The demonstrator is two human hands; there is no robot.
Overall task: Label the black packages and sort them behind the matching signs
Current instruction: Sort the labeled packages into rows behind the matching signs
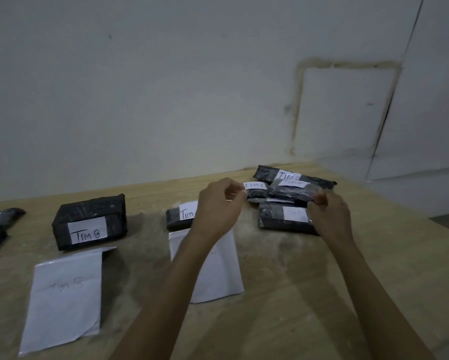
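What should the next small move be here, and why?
Probably lift the TIM C package clear of the pile. The left hand pinches at its left end, the right hand pinches at the pile's right edge, and differently labelled packages lie mixed there. The arm hides the middle sign lettering, so its destination cannot be told.

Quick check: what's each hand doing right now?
Left hand: fingers curled in a pinch; what it holds cannot be told.
Right hand: pinched at the edge of a black package; grip cannot be told.
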